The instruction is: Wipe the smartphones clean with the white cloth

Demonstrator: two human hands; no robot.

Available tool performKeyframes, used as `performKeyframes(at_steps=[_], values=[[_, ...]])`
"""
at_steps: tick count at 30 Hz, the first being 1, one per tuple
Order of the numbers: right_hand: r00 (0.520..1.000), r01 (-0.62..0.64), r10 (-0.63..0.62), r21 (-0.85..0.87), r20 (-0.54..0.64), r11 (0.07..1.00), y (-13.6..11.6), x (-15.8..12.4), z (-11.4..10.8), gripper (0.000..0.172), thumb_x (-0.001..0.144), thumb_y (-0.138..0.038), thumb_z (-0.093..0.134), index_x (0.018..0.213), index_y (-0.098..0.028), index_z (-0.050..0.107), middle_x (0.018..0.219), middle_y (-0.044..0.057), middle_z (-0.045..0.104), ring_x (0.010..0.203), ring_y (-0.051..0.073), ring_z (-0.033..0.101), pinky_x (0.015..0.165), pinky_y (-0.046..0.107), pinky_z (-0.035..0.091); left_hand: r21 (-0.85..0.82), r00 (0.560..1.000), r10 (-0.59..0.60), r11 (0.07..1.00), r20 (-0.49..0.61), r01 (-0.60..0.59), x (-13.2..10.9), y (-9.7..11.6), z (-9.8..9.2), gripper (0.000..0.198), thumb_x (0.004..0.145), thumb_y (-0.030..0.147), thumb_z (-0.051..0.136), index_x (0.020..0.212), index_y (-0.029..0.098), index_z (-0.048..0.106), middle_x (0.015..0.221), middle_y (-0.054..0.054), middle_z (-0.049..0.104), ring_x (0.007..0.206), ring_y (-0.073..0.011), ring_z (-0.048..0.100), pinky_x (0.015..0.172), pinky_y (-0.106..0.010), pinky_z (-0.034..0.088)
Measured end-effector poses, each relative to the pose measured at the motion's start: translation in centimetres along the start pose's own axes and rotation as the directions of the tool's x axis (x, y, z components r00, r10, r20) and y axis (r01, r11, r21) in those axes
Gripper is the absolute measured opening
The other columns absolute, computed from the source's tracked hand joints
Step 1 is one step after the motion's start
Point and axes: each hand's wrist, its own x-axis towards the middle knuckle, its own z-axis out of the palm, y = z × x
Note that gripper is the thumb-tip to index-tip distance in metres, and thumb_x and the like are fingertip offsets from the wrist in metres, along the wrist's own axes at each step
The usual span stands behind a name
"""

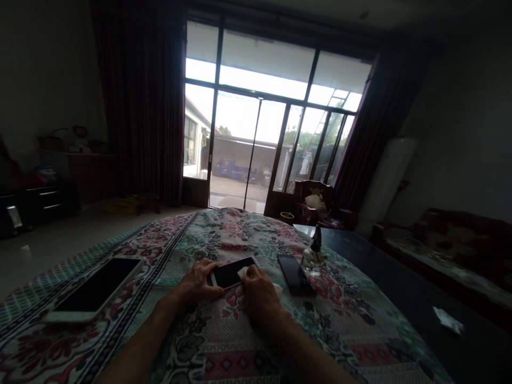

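Note:
A white-framed smartphone (230, 274) with a dark screen is in front of me, just over the patterned cloth. My left hand (199, 281) grips its left end, thumb along the near edge and fingers along the far edge. In my right hand (259, 293) a white tissue (242, 272) is pinched, and it touches the right part of the screen. More of the tissue pokes out on the right side of that hand. Beside the right hand lies a black smartphone (296, 274), and a clear spray bottle (313, 258) with a black nozzle stands just past it.
A white tablet (98, 288) lies at the left on the flowered cloth (224, 341). To the right, a crumpled tissue (448, 321) rests on a dark surface (404, 282). Beyond are a wooden chair (314, 200), a sofa (448, 240) and glass doors (236, 144).

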Motion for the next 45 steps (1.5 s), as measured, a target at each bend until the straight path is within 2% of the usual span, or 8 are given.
performKeyframes(at_steps=[5,12,15,21,26,31,37,45], values=[[0.997,0.078,-0.077,-0.003,0.028,0.997,-1.2,0.2,0.2,0.026,0.080,-0.015,0.056,0.102,-0.018,0.070,0.114,0.011,0.060,0.102,0.024,0.054,0.085,0.031,0.043,-0.001,1.000,-0.007,1.000,0.013,0.007,0.0,-0.1,0.1,0.064,0.060,0.045,0.074,0.120,0.024,0.065,0.124,-0.007,0.062,0.115,-0.0286,0.055,0.101,-0.035,0.042],[0.991,-0.128,0.127,-0.013,-0.039,0.992,3.0,0.9,-0.3,0.035,0.084,-0.004,0.045,0.101,-0.019,0.072,0.112,0.011,0.061,0.105,0.022,0.054,0.086,0.027,0.040,-0.030,1.000,-0.010,0.999,0.007,0.010,-0.1,0.1,-0.1,0.059,0.059,0.042,0.075,0.115,0.028,0.067,0.121,-0.005,0.063,0.117,-0.0299,0.054,0.101,-0.036,0.041],[0.994,-0.104,0.103,-0.025,-0.044,0.994,2.3,0.8,-0.2,0.035,0.083,-0.005,0.046,0.104,-0.020,0.070,0.113,0.010,0.061,0.105,0.022,0.054,0.086,0.027,0.041,-0.023,1.000,-0.006,1.000,0.000,0.006,0.0,0.1,0.0,0.059,0.061,0.040,0.072,0.117,0.026,0.067,0.122,-0.005,0.062,0.116,-0.0294,0.055,0.101,-0.035,0.042],[0.997,0.078,-0.076,-0.067,0.018,0.995,-1.4,0.4,0.4,0.026,0.089,-0.016,0.049,0.104,-0.019,0.070,0.114,0.011,0.061,0.103,0.025,0.054,0.084,0.032,0.043,-0.005,1.000,-0.015,1.000,-0.021,0.015,0.1,-0.1,0.4,0.065,0.062,0.039,0.071,0.125,0.023,0.063,0.125,-0.006,0.062,0.117,-0.0298,0.054,0.104,-0.037,0.041],[1.000,-0.018,0.018,-0.064,0.008,0.998,0.6,0.6,-0.2,0.031,0.088,-0.009,0.046,0.100,-0.020,0.072,0.111,0.010,0.063,0.103,0.025,0.055,0.082,0.030,0.042,-0.006,1.000,0.013,1.000,-0.022,-0.013,-0.3,0.1,0.2,0.064,0.066,0.038,0.069,0.127,0.021,0.062,0.127,-0.009,0.061,0.120,-0.0306,0.054,0.104,-0.036,0.041],[0.990,-0.135,0.135,-0.010,-0.044,0.991,3.6,0.7,-0.4,0.036,0.087,-0.004,0.043,0.103,-0.019,0.071,0.116,0.010,0.062,0.107,0.024,0.054,0.087,0.030,0.040,0.060,1.000,0.007,0.998,-0.011,-0.006,-0.7,0.0,0.5,0.065,0.072,0.037,0.065,0.134,0.020,0.055,0.140,-0.009,0.056,0.128,-0.0284,0.049,0.110,-0.036,0.036],[0.987,-0.124,0.130,0.062,-0.093,0.990,3.2,0.3,0.8,0.039,0.088,-0.008,0.043,0.114,-0.024,0.067,0.121,0.007,0.060,0.111,0.025,0.050,0.089,0.032,0.037,0.277,0.998,0.030,0.961,-0.049,-0.015,-1.0,-0.3,1.6,0.063,0.082,0.032,0.055,0.141,0.013,0.045,0.146,-0.013,0.050,0.136,-0.0245,0.044,0.113,-0.035,0.033],[0.971,-0.069,0.100,0.144,-0.217,0.987,3.5,-0.8,2.0,0.040,0.088,-0.009,0.045,0.115,-0.028,0.066,0.124,0.003,0.060,0.113,0.023,0.046,0.093,0.031,0.032,0.385,0.998,0.058,0.922,-0.036,-0.039,-1.9,1.7,1.4,0.059,0.086,0.029,0.050,0.142,0.011,0.045,0.146,-0.017,0.049,0.134,-0.0279,0.045,0.112,-0.042,0.032]])
